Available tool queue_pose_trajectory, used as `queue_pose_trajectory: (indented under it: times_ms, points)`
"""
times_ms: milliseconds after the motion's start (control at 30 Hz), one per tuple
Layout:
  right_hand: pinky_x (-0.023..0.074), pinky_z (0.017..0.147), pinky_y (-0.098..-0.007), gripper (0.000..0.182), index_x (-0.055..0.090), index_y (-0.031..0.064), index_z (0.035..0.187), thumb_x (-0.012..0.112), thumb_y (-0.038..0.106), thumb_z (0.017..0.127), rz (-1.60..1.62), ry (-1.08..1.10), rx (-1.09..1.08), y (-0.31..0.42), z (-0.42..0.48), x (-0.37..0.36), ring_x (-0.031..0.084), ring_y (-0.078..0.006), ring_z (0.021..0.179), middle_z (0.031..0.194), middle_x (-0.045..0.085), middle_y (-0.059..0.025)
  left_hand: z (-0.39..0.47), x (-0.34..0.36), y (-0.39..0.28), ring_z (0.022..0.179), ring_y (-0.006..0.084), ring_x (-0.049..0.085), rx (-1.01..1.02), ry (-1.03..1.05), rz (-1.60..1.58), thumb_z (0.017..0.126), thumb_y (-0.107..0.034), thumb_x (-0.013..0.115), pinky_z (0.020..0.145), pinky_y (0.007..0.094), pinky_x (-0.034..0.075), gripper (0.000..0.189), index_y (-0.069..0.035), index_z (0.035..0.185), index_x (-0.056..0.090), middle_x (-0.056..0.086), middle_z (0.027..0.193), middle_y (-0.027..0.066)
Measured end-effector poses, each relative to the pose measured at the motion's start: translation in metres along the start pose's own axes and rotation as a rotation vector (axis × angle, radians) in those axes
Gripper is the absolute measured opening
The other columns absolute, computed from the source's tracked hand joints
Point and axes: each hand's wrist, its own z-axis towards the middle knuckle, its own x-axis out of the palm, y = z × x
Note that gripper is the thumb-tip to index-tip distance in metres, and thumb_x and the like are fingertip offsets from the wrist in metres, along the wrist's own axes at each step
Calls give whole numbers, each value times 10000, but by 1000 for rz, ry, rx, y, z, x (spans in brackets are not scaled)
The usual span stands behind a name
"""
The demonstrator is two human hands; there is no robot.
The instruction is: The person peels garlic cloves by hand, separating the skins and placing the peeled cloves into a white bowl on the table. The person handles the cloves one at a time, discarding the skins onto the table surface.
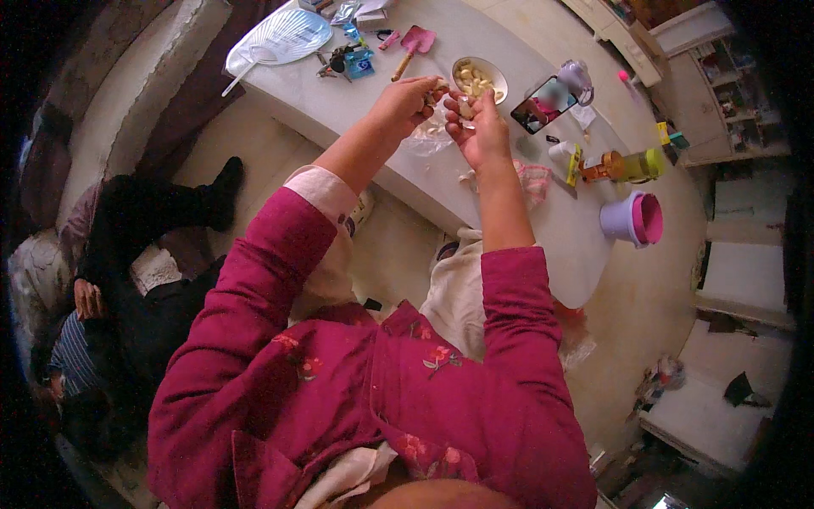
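Both hands are raised close together over the near edge of a white table [407, 149]. My left hand [413, 105] has its fingers closed on a small pale piece, which looks like garlic. My right hand [480, 127], palm up, holds a whitish garlic piece [466, 108] with papery skin between its fingers and thumb. Just behind the hands stands a bowl [500, 75] with peeled garlic cloves [472, 77]. Below the hands lies a clear plastic bag [427, 141] with pale bits in it, partly hidden. More skin scraps lie by my right wrist.
A propped phone [544, 105], a knife [565, 186], jars [602, 167], a pink cloth [533, 181] and a lilac mug [620, 217] are to the right. Left are a hand fan [286, 37], keys [337, 62] and a pink toy shovel [416, 41]. Another person [127, 254] reclines at left.
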Motion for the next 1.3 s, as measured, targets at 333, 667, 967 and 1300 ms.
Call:
queue_pose_trajectory:
  times_ms: [333,667,967,1300]
  points:
    - [550,794,-350,214,463,-54,1115,428,27,920,43,208,-84,-6,2,1,634,-272,908,1025,604,-195,11,-7,-1,636,111,540,-10,-68,-140,888,-207,543,522,216,393,171,-54,860,612,602,743,31]
    - [564,686,-320,209,469,-31,1091,424,113,946,-238,101,-145,-6,6,-2,648,-224,754,961,621,-177,-8,7,-16,642,102,541,-14,-140,5,916,-319,507,503,241,377,234,-99,873,573,628,808,37]
    - [528,618,-325,183,490,4,1043,443,150,943,-326,2,-136,-21,25,0,643,-218,729,883,639,-141,9,-6,-9,618,74,535,-5,-91,-29,922,-265,506,445,206,345,168,-108,886,551,617,798,4]
    - [432,707,-253,229,668,56,933,695,244,805,-665,8,-370,-36,47,-3,568,-83,812,888,657,-22,9,-11,-12,601,80,548,-20,-107,-77,912,-284,531,416,177,366,204,-81,924,538,613,822,18]
